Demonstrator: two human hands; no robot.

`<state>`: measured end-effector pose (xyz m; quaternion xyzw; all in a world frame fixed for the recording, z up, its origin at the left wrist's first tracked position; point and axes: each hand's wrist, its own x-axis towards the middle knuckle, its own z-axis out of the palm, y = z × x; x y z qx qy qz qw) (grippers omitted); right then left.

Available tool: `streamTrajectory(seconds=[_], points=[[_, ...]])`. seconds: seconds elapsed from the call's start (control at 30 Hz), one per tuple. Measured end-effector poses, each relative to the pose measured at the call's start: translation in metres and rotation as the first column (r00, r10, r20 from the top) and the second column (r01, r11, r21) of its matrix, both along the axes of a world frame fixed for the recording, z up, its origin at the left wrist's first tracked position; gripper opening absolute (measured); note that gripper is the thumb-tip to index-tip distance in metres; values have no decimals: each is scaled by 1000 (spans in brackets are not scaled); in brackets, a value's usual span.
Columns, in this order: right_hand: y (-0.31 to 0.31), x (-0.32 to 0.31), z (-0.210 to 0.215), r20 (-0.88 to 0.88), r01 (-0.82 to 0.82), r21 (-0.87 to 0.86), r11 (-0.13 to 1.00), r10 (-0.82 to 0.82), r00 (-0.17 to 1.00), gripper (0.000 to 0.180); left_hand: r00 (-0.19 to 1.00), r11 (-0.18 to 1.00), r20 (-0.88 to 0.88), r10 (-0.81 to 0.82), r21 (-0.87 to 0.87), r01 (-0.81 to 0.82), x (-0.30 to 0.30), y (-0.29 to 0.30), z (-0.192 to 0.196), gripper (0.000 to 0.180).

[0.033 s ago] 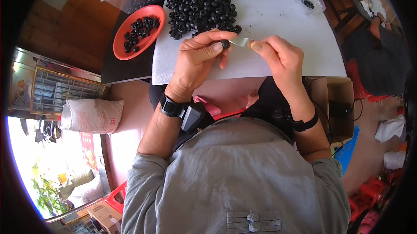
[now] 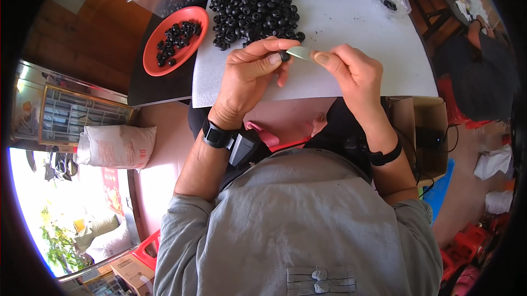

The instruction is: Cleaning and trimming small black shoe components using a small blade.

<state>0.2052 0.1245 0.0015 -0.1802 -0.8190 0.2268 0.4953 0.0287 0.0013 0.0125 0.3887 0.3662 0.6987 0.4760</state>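
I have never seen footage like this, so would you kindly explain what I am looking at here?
This is a fisheye camera worn on a person's head, looking down at their own two bare hands, so straight edges bend. The left hand pinches a small black ring; the right hand holds a thin pale strip against it. Below lies a white sheet with a pile of black rings. Left of it, an orange dish holds a few more.
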Motion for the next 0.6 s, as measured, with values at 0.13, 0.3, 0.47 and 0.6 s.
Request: streamTrajectory(seconds=[0.13,0.3,0.47,0.6], points=[[0,-1,-1,20,71,66,995,-72,997,37,1000,1000,-24,-15,22,15,-1,-1,0,30],[-1,0,3,47,66,44,997,-68,997,37,1000,999,-24,-14,30,14,0,-1,0,30],[-1,-2,3,64,63,33,997,-65,996,38,1000,1000,-16,5,26,-4,0,-1,0,28],[0,-3,1,84,54,108,993,-63,994,35,999,999,-25,39,4,-38,-1,-1,0,25]])
